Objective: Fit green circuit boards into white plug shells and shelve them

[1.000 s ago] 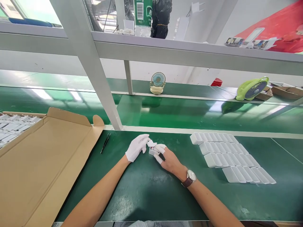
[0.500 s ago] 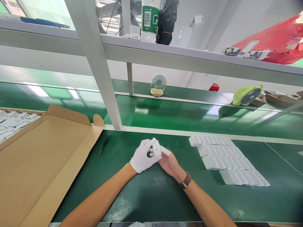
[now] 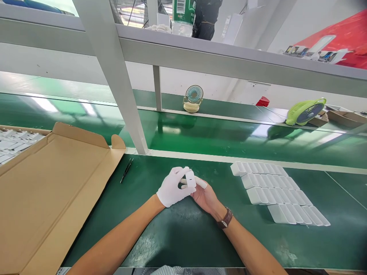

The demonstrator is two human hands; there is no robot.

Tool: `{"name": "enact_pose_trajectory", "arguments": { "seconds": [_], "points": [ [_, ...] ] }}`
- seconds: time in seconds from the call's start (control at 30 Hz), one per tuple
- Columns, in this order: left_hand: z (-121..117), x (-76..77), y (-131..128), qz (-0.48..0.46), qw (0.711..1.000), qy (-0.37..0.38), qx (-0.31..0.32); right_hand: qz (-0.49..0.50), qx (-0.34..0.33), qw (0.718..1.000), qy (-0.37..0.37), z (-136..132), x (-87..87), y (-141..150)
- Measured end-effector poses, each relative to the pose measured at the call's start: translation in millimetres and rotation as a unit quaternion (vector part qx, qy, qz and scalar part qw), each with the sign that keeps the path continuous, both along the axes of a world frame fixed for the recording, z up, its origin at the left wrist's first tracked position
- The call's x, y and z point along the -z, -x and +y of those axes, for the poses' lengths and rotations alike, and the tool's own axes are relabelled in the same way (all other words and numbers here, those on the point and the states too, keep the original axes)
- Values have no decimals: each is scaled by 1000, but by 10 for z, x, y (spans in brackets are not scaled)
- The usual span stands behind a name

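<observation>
My left hand (image 3: 172,187), in a white glove, and my right hand (image 3: 204,195), bare with white finger cots and a brown wristwatch, meet over the green bench. Together they hold a small white rectangular plastic part (image 3: 190,178) upright between the fingertips. Both hands have their fingers closed round it. To the right lie several rows of the same white parts (image 3: 275,191), laid side by side on the bench.
An open brown cardboard box flap (image 3: 54,183) covers the left; more white parts (image 3: 13,143) fill the box behind it. Black tweezers (image 3: 127,170) lie near the white frame post (image 3: 120,99). Two small fans, teal (image 3: 192,98) and lime green (image 3: 304,111), stand beyond the conveyor.
A second ago the part lay low by the bench between my fingers; my hands have since raised and turned it upright. Little has moved in the last half second.
</observation>
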State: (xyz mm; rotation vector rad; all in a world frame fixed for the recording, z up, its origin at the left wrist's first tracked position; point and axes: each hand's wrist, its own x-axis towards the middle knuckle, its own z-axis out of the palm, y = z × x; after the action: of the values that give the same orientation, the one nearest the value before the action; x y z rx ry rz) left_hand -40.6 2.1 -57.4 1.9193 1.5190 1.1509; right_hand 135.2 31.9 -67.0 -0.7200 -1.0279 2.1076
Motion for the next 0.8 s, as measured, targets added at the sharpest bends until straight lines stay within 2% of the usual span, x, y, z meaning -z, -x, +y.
{"name": "enact_pose_trajectory", "arguments": {
  "seconds": [0.13,0.27,0.33,0.4,0.47,0.53,0.6,0.67,0.8],
  "points": [
    [-9,-20,4,7,1000,6,9,-4,-3,1000,-16,-8,-17,-7],
    [-24,-39,2,6,1000,18,16,-44,-11,997,-69,-13,-37,-8],
    [-27,-43,9,-6,999,16,30,-70,10,991,-110,-8,-36,-15],
    [-24,-42,26,-33,999,10,26,-113,54,973,-194,-1,-30,-36],
    [-12,-40,51,-46,999,5,1,-191,85,921,-329,-2,-20,-69],
    [8,-36,77,-37,999,1,-9,-273,84,841,-460,-16,-6,-99],
    [33,-29,100,-26,999,-10,17,-325,77,772,-541,-38,18,-113],
    [55,-18,114,-34,999,-26,25,-345,81,734,-580,-59,47,-108],
    [80,-1,134,-61,998,-12,2,-358,80,692,-622,-66,89,-82]
  ]
}}
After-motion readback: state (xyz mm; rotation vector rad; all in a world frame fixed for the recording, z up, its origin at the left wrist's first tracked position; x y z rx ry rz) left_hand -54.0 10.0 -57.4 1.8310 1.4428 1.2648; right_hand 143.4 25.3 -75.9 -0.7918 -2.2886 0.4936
